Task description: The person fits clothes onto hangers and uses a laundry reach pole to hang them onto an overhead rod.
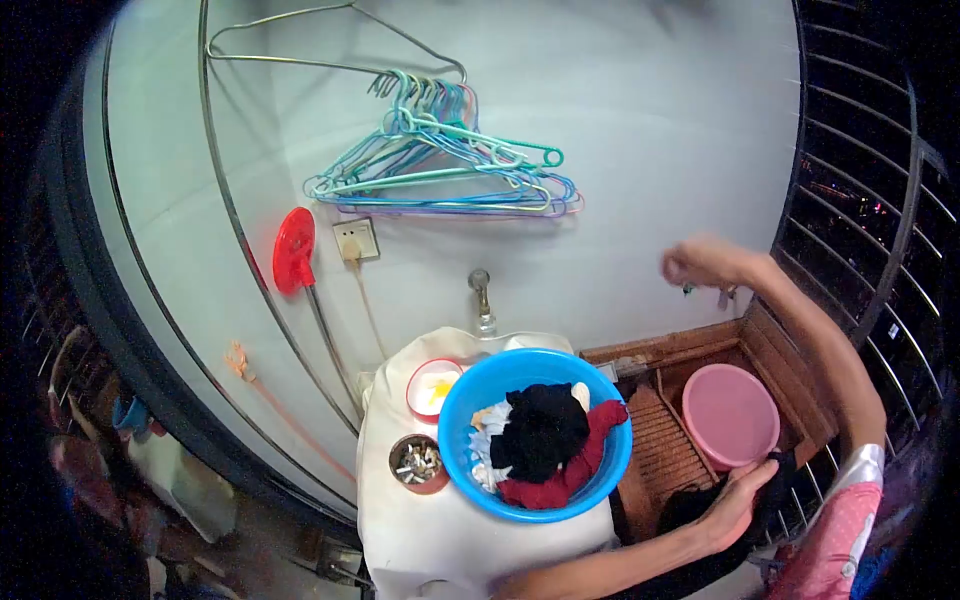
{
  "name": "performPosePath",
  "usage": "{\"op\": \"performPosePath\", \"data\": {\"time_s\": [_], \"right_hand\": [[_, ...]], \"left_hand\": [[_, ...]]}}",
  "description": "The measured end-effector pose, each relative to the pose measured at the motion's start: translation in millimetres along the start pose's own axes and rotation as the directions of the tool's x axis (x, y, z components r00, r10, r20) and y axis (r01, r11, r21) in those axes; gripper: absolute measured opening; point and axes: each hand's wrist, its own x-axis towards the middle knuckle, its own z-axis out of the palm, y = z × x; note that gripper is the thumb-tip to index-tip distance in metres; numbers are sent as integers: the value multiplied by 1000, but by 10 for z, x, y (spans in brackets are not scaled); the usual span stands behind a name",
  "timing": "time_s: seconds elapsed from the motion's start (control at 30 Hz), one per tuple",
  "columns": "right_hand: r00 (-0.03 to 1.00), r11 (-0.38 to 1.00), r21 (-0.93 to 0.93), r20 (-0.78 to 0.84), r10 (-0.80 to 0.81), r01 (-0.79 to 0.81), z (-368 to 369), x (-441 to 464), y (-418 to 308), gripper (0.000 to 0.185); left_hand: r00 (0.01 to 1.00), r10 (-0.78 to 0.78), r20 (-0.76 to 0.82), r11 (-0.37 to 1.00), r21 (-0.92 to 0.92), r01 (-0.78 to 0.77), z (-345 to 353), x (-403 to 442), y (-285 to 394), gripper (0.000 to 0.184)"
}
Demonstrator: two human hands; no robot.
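Observation:
My left hand [732, 512] is at the lower right, just below the pink basin [731, 415], with its fingers closed on a black cloth [690, 508] over the brown washboard sink. Raised in front of the wall, my right hand [708, 262] is blurred and curled closed; what it holds, if anything, I cannot make out. A blue basin [455, 470] left of my left hand holds a black garment [542, 430], a dark red one [560, 482] and white pieces.
Hangers [440, 180] hang in a bunch on the wall above a tap [481, 295]. A white-covered surface [400, 540] bears a cigarette-butt bowl [418, 464] and a red-rimmed dish [434, 390]. A red brush [294, 250] leans at left. Metal bars [860, 230] line the right.

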Motion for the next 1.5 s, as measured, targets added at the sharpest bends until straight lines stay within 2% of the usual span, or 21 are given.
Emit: {"op": "performPosePath", "data": {"time_s": [0.03,0.07,0.1,0.2,0.23,0.27,0.37,0.47,0.57,0.67,0.77,0.83,0.9,0.93,0.97,1.07,1.27,1.3,1.37,1.43,1.5], "right_hand": [[972,981,-49,-130,-195,190,-76,252,-95,20],[925,957,-64,-245,-291,284,-109,512,-237,21],[910,962,-17,-320,-263,272,-165,689,-458,23],[788,974,-68,-578,-214,216,-173,1179,-905,26],[737,981,-105,-648,-192,163,-144,1339,-996,27],[682,984,-139,-711,-175,107,-104,1482,-1036,27],[549,967,-254,-810,-206,-11,53,1864,-1061,26],[490,961,-270,-847,-206,-62,136,2025,-1103,22],[551,956,-258,-823,-140,-142,160,2123,-1160,22],[638,965,-221,-766,-82,-142,113,2019,-1307,18],[492,961,-273,-843,-215,-49,131,1999,-1290,16],[543,992,-101,-831,-122,69,88,1947,-1352,17],[619,982,59,-782,-65,178,9,1877,-1444,19],[668,966,135,-742,-50,222,-37,1828,-1494,20],[716,942,214,-698,-37,257,-67,1787,-1528,21],[837,708,610,-545,48,356,-108,1760,-1681,22],[884,640,647,-453,-113,414,-315,1867,-1955,22],[854,726,561,-515,-70,398,-328,1862,-2024,23],[800,709,542,-597,-52,451,-370,1841,-2097,26],[730,683,506,-680,-59,527,-390,1867,-2092,28],[701,580,549,-711,-53,601,-448,1840,-2073,27]], "left_hand": [[1000,-21,-9,1000,2,21,-62,-43,19,40],[999,-42,-20,999,5,43,-106,-83,64,42],[991,-76,-113,997,-40,71,-62,-188,125,38],[997,-65,-37,998,-19,64,-152,-358,186,35],[988,-19,155,1000,20,16,-286,-316,148,35],[983,16,181,999,41,-24,-410,-360,82,35],[974,74,212,992,81,-93,-330,-581,307,34],[966,107,236,987,91,-132,-309,-698,448,34],[958,126,259,983,96,-155,-297,-770,540,34],[948,149,280,979,95,-182,-290,-824,629,33],[931,186,314,974,63,-216,-279,-904,710,33],[914,219,342,971,19,-239,-265,-968,775,33],[947,210,244,948,187,-258,-218,-980,797,32],[963,195,188,911,328,-249,-227,-950,765,32],[958,185,217,920,305,-247,-238,-956,771,33],[952,159,261,940,254,-227,-260,-963,780,33],[966,124,228,955,236,-179,-305,-915,717,34],[968,120,221,955,241,-173,-315,-916,698,34],[972,106,208,956,246,-157,-335,-912,679,35],[977,96,192,956,255,-144,-343,-909,661,35],[982,87,165,959,255,-127,-362,-889,631,36]]}}
